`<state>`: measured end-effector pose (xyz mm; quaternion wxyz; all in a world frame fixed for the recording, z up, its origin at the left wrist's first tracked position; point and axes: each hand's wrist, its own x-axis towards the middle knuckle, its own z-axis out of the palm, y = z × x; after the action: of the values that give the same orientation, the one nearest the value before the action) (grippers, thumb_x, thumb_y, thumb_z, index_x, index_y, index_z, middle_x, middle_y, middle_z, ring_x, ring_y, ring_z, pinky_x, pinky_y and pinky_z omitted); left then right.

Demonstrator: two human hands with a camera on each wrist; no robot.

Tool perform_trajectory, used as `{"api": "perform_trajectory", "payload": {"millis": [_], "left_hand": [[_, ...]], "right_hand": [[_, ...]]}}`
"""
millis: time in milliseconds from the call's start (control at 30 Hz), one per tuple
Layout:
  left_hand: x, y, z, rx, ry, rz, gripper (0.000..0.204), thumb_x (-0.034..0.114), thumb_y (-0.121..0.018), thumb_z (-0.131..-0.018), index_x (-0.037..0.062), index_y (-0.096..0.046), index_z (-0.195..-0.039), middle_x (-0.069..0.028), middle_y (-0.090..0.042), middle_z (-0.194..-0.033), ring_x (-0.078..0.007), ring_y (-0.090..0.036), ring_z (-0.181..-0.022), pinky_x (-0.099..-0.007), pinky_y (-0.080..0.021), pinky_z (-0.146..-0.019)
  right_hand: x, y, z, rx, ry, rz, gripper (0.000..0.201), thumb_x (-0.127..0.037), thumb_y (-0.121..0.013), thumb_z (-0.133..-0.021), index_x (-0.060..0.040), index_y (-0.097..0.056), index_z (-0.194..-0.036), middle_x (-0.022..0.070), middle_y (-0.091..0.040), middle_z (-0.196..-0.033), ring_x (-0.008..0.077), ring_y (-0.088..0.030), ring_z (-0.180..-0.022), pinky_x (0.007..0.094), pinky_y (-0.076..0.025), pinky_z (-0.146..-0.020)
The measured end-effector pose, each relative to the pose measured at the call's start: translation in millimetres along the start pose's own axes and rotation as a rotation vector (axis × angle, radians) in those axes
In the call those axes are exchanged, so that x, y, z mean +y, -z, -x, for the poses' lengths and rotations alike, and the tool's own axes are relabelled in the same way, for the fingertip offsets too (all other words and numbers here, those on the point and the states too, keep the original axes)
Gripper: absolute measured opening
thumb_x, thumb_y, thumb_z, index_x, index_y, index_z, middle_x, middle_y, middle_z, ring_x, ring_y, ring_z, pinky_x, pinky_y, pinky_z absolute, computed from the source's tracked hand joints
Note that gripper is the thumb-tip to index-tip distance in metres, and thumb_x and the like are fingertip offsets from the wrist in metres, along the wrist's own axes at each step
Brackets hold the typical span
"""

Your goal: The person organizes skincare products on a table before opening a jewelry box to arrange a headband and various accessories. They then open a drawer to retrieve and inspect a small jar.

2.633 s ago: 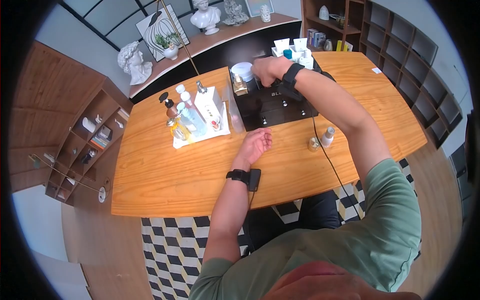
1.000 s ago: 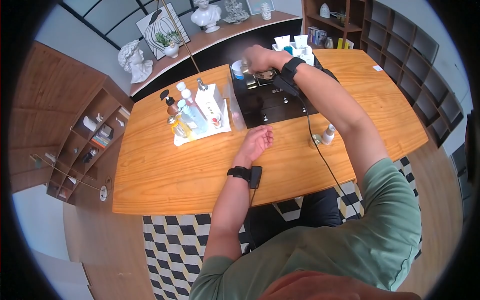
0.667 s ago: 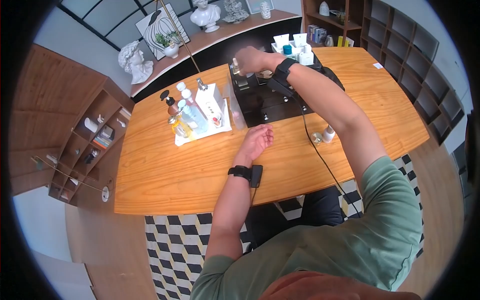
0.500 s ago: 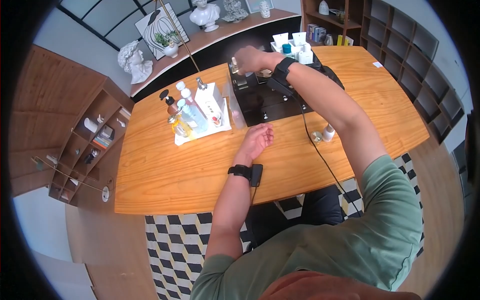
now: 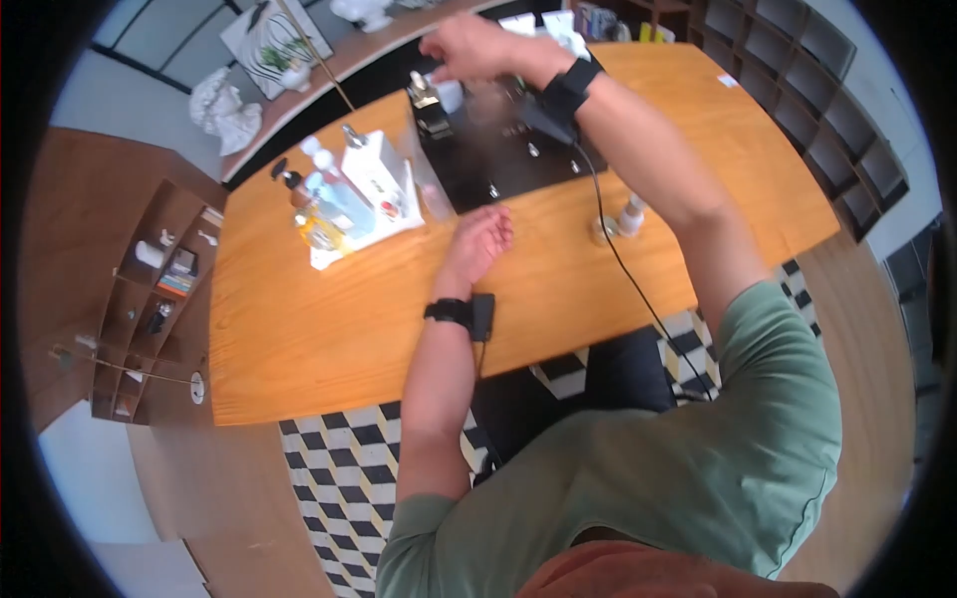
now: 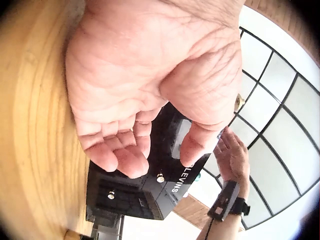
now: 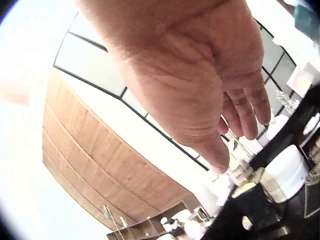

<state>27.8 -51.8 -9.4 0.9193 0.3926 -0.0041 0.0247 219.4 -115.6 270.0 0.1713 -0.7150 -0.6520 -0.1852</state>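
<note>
My right hand [image 5: 469, 48] hovers over the far left corner of a glossy black drawer box [image 5: 498, 164], fingers loosely extended. Just below its thumb stands a small clear-and-gold perfume bottle [image 5: 423, 88]; the right wrist view shows the thumb tip close to that bottle [image 7: 241, 171], with no grip round it. Beside the bottle is a white round jar [image 7: 287, 172]. Palm up on the table, my left hand [image 5: 483, 242] rests in front of the box with its fingers relaxed and nothing in them. White lettering marks the box front [image 6: 181, 177].
Left of the box, a white tray [image 5: 321, 261] bears several pump bottles and a white dispenser [image 5: 376, 171]. A small white bottle [image 5: 631, 214] and a gold-toned jar [image 5: 605, 231] stand at right, near a black cable [image 5: 638, 289]. White tubes stand at the box's back right.
My right hand has carried the pinched perfume bottle to the box's far left and let go of it, lifting slightly. The head view has tilted, moving everything up. The left hand stays put.
</note>
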Motion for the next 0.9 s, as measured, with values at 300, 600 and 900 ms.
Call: {"api": "perform_trajectory", "payload": {"millis": [300,600,900], "left_hand": [[-1,2,-1,0.019,0.012,-0.032,0.022,0.016,-0.058,-0.099,-0.0001,-0.065,-0.112,-0.0078,-0.068,-0.094,-0.0183,-0.066,-0.084,-0.0313,-0.054,-0.075],[3,-5,1,0.079,0.011,-0.038,0.017,0.013,-0.059,-0.098,0.0008,-0.065,-0.109,-0.0081,-0.068,-0.092,-0.0176,-0.065,-0.081,-0.0305,-0.054,-0.073],[4,-5,2,0.092,0.018,-0.039,0.016,0.013,-0.060,-0.098,0.0016,-0.065,-0.108,-0.0082,-0.069,-0.091,-0.0178,-0.066,-0.079,-0.0298,-0.053,-0.071]], "right_hand": [[-49,103,163,-0.174,-0.258,-0.106,0.032,-0.018,-0.080,-0.079,0.0025,-0.068,-0.101,0.0162,-0.072,-0.089,0.0297,-0.071,-0.084,0.0364,-0.057,-0.076],[-47,-16,264,-0.364,-0.234,0.145,0.030,-0.022,-0.076,-0.076,-0.0006,-0.069,-0.097,0.0174,-0.069,-0.093,0.0350,-0.065,-0.100,0.0534,-0.041,-0.110],[-50,-54,276,-0.514,-0.153,0.303,0.009,-0.006,-0.060,-0.076,-0.0040,-0.069,-0.079,0.0143,-0.067,-0.079,0.0324,-0.067,-0.094,0.0601,-0.033,-0.115]]}}
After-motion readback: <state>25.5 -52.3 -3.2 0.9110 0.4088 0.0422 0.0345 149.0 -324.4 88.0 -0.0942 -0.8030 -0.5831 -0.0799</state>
